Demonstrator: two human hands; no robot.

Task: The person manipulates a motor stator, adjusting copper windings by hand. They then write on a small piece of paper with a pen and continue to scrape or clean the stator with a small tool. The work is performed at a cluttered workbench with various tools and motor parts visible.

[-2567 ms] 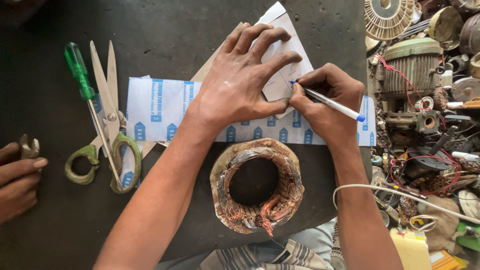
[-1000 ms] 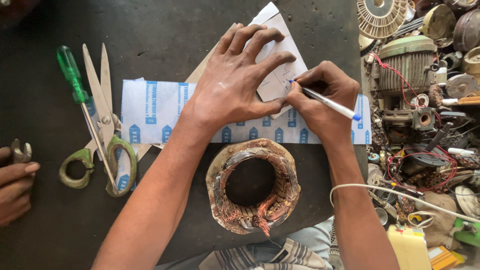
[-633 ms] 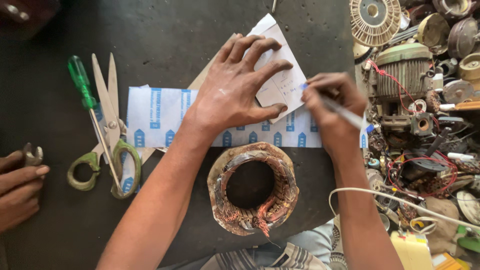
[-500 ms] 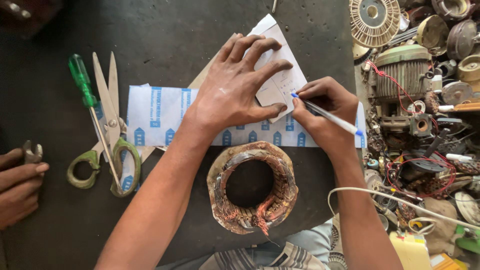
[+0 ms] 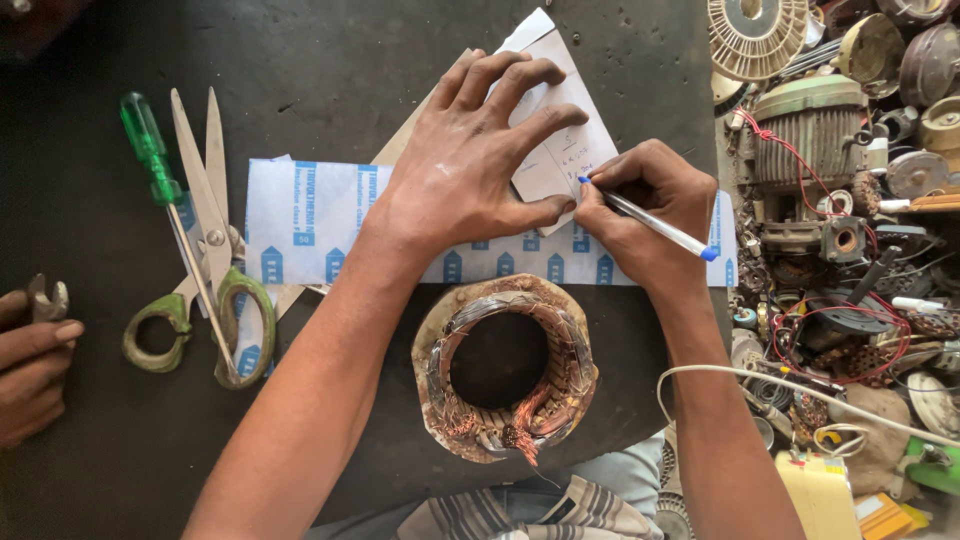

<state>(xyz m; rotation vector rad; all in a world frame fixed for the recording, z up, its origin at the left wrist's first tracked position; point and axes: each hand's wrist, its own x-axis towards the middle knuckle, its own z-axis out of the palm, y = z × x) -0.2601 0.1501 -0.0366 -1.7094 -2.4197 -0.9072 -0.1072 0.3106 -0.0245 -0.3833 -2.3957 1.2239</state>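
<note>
Two hands at a dark workbench, one writing on a slip of paper.

Nearest the viewer, just below both wrists, a ring-shaped motor winding with copper wire lies on the dark worktop. The left hand lies flat, fingers spread, pinning a white paper slip over a blue-printed sheet. The right hand is closed around a pen, tip on the slip. Left of the left hand lie scissors and a green screwdriver. Another person's hand rests at the far left edge. Right of the right hand, motor parts are heaped.
</note>
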